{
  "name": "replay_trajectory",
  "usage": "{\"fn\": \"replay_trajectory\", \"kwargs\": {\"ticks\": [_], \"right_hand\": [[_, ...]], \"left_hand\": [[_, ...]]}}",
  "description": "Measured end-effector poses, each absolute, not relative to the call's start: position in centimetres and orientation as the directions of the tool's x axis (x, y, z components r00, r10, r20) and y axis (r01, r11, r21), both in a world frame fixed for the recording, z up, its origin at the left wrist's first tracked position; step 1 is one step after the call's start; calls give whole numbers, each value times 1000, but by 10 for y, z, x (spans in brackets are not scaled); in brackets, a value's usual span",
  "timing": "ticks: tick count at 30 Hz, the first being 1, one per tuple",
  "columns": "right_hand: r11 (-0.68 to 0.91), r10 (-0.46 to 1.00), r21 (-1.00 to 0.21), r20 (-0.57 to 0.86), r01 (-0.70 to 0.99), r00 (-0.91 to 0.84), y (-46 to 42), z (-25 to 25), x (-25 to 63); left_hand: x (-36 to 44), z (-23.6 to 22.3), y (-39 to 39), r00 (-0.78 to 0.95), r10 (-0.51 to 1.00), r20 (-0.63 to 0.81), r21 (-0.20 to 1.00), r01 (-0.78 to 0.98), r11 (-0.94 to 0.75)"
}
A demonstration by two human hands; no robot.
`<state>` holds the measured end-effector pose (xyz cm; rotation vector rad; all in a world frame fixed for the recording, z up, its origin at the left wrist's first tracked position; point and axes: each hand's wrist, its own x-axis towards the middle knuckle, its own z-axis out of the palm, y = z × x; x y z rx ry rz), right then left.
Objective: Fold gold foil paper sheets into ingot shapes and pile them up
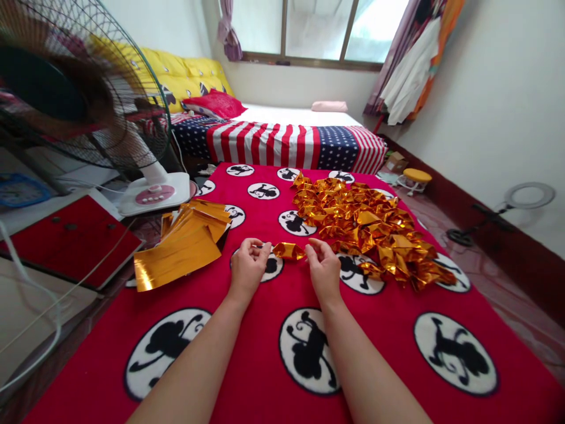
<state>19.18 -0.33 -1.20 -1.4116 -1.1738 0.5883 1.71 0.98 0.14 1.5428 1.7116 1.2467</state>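
Between my two hands, just above the red cloth, is a small folded gold paper ingot (288, 251) with pointed ends. My left hand (250, 265) is closed, thumb and fingers pinching at the ingot's left end. At its right end, the thumb and fingertips of my right hand (324, 268) are pressed together on the paper. To the left lies a fanned stack of flat gold foil paper sheets (179, 257). A broad heap of folded gold paper ingots (362, 218) spreads in rows to the right, its near edge close to my right hand.
The red cloth (247, 359) with round monkey prints covers the work surface. A fan (152, 185) stands at the left beside a red panel (66, 241). A bed with a striped, starred cover (265, 144) is behind. On the right floor are a stool (417, 175) and a ring light (529, 194).
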Motion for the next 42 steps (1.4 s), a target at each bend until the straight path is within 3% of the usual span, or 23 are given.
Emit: {"fn": "replay_trajectory", "kwargs": {"ticks": [3,8,14,21,27,31,36,39,42], "right_hand": [[148,900,-931,267,335,344,-2,-13,190],[152,898,-945,255,290,359,-2,-13,190],[139,901,-955,231,262,366,-3,-12,189],[120,904,-966,202,228,378,-4,-13,188],[110,907,-962,200,249,371,-3,-13,189],[115,910,-940,230,322,346,-4,-13,188],[168,935,-810,311,562,170,-9,-7,186],[184,941,-744,323,642,105,-11,-3,185],[178,941,-732,323,657,104,-11,-3,184]], "left_hand": [[18,7,11,-191,958,215,839,537,-82],[15,17,9,15,970,243,724,663,-192],[9,16,10,175,971,165,562,792,-239],[8,27,50,-71,949,306,504,858,-98],[23,33,108,-110,937,333,432,901,-47],[46,42,118,50,929,367,467,854,-230],[72,43,101,337,912,235,464,785,-410],[80,39,91,351,918,183,398,827,-396],[84,38,87,257,947,193,307,900,-308]]}}
